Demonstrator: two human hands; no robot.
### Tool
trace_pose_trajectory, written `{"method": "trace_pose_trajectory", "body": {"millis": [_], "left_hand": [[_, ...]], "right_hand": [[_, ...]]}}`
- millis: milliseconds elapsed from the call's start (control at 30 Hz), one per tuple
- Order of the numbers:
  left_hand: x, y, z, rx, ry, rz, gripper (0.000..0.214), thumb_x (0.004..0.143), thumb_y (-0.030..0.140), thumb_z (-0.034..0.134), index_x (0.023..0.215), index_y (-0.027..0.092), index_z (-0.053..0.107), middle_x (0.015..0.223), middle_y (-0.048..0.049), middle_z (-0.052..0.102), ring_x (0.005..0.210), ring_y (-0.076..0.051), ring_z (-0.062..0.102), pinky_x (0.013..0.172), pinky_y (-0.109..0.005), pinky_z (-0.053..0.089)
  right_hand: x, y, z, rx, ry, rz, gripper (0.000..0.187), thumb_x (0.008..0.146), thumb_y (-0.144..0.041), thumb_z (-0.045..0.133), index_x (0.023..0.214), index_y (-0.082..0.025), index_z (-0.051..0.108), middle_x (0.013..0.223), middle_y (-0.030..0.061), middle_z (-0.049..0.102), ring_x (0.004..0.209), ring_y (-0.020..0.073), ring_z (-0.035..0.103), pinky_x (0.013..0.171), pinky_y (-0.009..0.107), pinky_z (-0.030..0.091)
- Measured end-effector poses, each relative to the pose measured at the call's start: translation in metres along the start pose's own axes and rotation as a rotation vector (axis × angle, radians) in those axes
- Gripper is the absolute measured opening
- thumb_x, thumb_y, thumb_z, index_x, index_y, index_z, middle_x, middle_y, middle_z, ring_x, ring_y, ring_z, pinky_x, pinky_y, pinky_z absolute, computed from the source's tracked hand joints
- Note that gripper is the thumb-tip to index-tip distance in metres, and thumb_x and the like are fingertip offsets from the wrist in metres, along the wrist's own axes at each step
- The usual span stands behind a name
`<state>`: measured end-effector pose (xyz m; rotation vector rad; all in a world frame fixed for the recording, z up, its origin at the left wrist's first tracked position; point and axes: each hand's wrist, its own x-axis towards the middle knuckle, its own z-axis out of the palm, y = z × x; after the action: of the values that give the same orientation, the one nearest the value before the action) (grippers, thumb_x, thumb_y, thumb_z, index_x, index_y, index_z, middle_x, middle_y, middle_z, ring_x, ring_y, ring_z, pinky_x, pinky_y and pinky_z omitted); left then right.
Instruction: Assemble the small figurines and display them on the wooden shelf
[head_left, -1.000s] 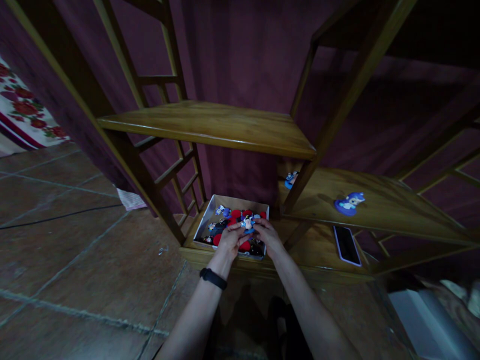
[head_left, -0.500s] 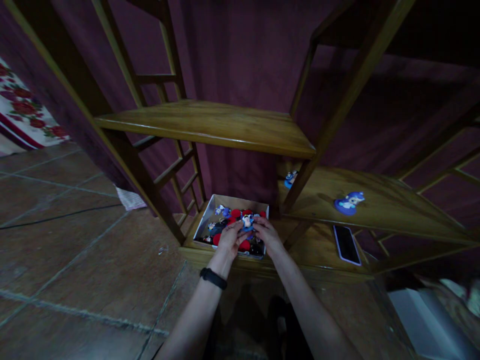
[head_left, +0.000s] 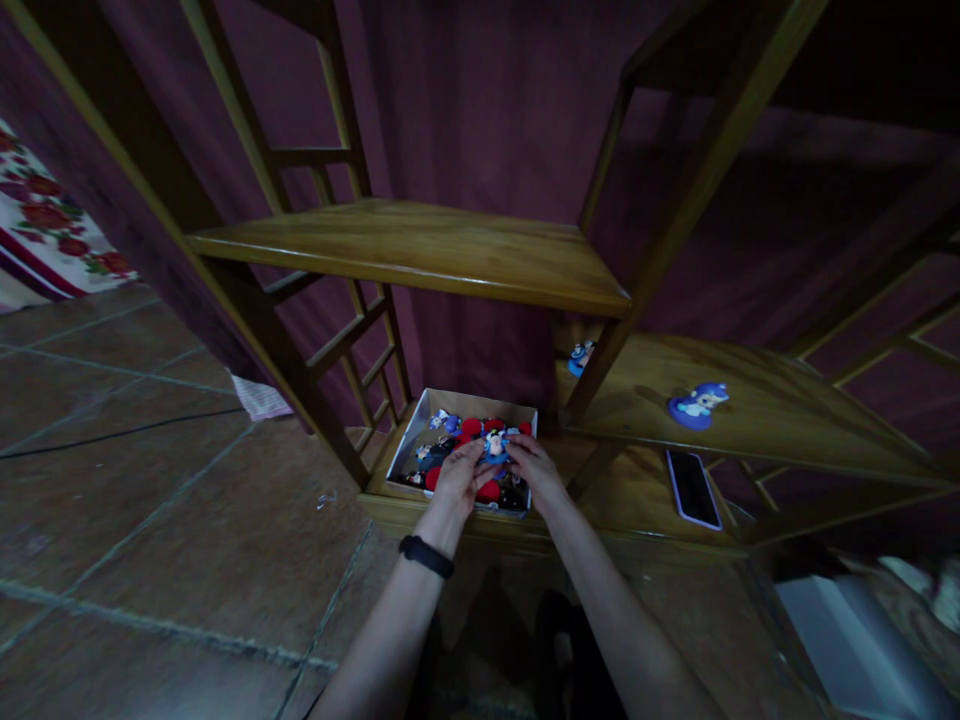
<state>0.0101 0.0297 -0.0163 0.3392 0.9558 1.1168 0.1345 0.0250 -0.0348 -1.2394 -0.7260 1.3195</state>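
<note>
Between my two hands is a small blue and white figurine (head_left: 495, 446), held above an open cardboard box (head_left: 411, 432). My left hand (head_left: 459, 474) grips it from the left, and my right hand (head_left: 534, 464) has its fingers closed on the other side. Inside the box lie several more figurines, among them a blue and white one (head_left: 445, 421) at the back and dark ones with red round bases. My hands cover part of the box's contents. A black band (head_left: 426, 556) circles my left wrist.
The box sits on the bottom board of a wooden shelf unit, under a middle shelf (head_left: 405, 250). To the right, a purple-haired figurine (head_left: 697, 406) and a blue one (head_left: 581, 357) stand on another shelf. Below them lies a phone (head_left: 694, 489). A grey-white box (head_left: 855, 640) is at lower right.
</note>
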Motion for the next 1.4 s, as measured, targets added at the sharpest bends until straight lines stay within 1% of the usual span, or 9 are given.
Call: {"method": "trace_pose_trajectory", "body": {"millis": [133,300,467,800,933,1100,1400], "left_hand": [[-0.001,0.001,0.0,0.009,0.034,0.009,0.012,0.071,0.016,0.068,0.079,0.013,0.061,0.065,-0.002,0.064,0.052,-0.011,0.061,0.058,-0.024,0.054],[-0.004,0.002,0.0,0.015,0.033,0.018,0.01,0.071,0.017,0.068,0.077,0.014,0.061,0.066,-0.0011,0.064,0.051,-0.009,0.059,0.057,-0.023,0.052],[-0.003,0.002,0.001,0.03,0.064,0.017,0.011,0.07,0.018,0.069,0.077,0.015,0.062,0.066,0.0005,0.063,0.049,-0.007,0.056,0.054,-0.022,0.051],[-0.001,0.001,0.0,0.072,0.052,0.018,0.02,0.064,0.026,0.074,0.074,0.014,0.061,0.064,0.0006,0.062,0.051,-0.007,0.055,0.054,-0.021,0.049],[-0.002,0.0,0.0,0.095,0.029,0.029,0.019,0.061,0.02,0.076,0.074,0.014,0.063,0.068,0.0,0.064,0.054,-0.006,0.056,0.057,-0.02,0.049],[-0.003,0.001,0.0,0.101,0.025,0.027,0.014,0.063,0.013,0.073,0.074,0.015,0.064,0.069,-0.0006,0.065,0.055,-0.008,0.058,0.057,-0.021,0.048],[-0.002,0.002,0.001,0.064,0.006,0.019,0.011,0.066,0.007,0.068,0.073,0.013,0.064,0.067,-0.0027,0.066,0.057,-0.01,0.06,0.057,-0.021,0.049]], "right_hand": [[0.002,0.002,-0.001,-0.019,0.0,0.0,0.033,0.057,-0.043,0.071,0.081,-0.021,0.064,0.088,0.002,0.066,0.082,0.0184,0.06,0.068,0.029,0.05],[0.002,0.003,0.0,-0.017,-0.001,0.024,0.033,0.056,-0.041,0.072,0.081,-0.021,0.064,0.087,0.0013,0.065,0.081,0.0176,0.06,0.067,0.029,0.05],[0.0,0.0,0.001,-0.036,-0.023,0.036,0.031,0.056,-0.041,0.071,0.079,-0.022,0.063,0.087,0.0002,0.064,0.082,0.0172,0.059,0.067,0.028,0.049],[-0.003,-0.005,0.004,-0.039,-0.005,0.04,0.028,0.054,-0.039,0.071,0.074,-0.022,0.062,0.081,-0.0008,0.064,0.076,0.0165,0.059,0.065,0.028,0.048],[-0.007,-0.009,0.006,-0.058,0.014,0.013,0.025,0.054,-0.038,0.07,0.07,-0.021,0.061,0.078,-0.0012,0.064,0.075,0.0161,0.058,0.065,0.027,0.047],[-0.008,-0.01,0.006,-0.072,0.015,0.016,0.025,0.054,-0.038,0.07,0.07,-0.021,0.061,0.074,-0.0014,0.063,0.07,0.0153,0.058,0.063,0.027,0.046],[-0.003,-0.004,0.003,-0.03,0.008,0.021,0.026,0.054,-0.037,0.07,0.073,-0.021,0.063,0.081,0.0003,0.065,0.077,0.0173,0.06,0.068,0.029,0.049]]}}
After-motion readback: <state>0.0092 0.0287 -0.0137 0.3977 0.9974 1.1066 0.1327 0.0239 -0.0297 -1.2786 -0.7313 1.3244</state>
